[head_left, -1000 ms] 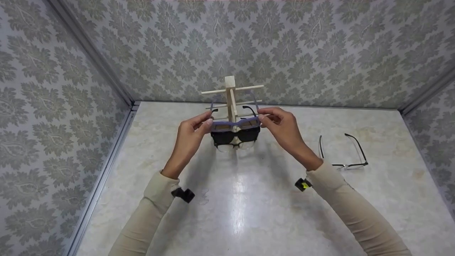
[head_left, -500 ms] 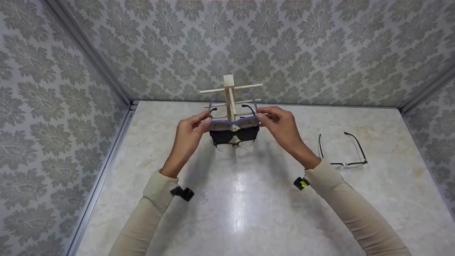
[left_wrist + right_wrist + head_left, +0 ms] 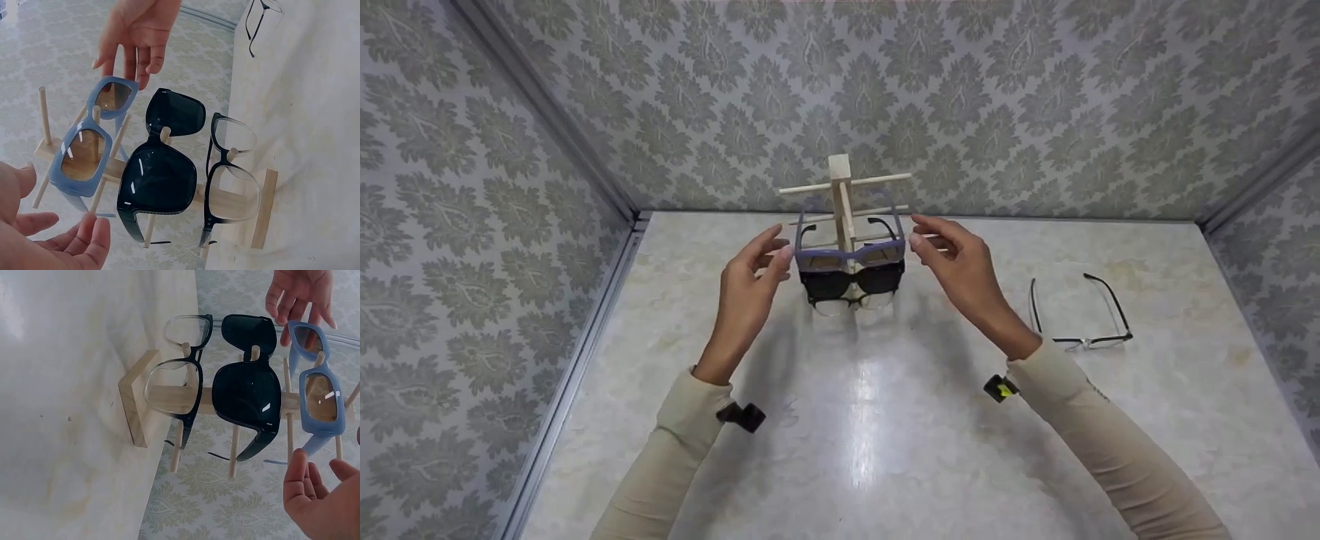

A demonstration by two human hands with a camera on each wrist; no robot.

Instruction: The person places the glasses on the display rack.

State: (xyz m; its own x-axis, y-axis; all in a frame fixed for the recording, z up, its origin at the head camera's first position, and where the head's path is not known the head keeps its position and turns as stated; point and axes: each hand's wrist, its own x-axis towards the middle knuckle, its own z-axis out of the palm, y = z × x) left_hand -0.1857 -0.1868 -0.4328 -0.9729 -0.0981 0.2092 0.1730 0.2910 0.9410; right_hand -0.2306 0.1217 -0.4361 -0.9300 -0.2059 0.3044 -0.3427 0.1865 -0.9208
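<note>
A pale, grainy wooden stand [image 3: 840, 171] rises from the marbled, faintly glossy worktop [image 3: 885, 420] near its far edge, left of the middle; a square-cut post on a flat block carries slim round dowels. Above two other pairs, the chunky periwinkle sunglasses [image 3: 850, 257] sit on it, with thick smooth rims, squarish amber-brown lenses and arms reaching back over the pegs. Below them hang bulky black sunglasses [image 3: 160, 174] with wide dark shiny lenses, then clear-lensed glasses [image 3: 199, 388] whose black upper rims fade to transparent. The left hand [image 3: 746, 292] is loosely parted beside the periwinkle frame, gripping nothing, thumb and fingers apart; the right hand [image 3: 960, 259] mirrors it, fingers relaxed, holding nothing; whether its fingertips brush the frame I cannot tell. Both forearms slant inward in ribbed beige sleeves [image 3: 682, 427]. Toward the worktop's right edge, thin dark-rimmed spectacles [image 3: 1110, 340] lie unfolded. Damask-patterned wallpaper [image 3: 870, 90] lines the back.
</note>
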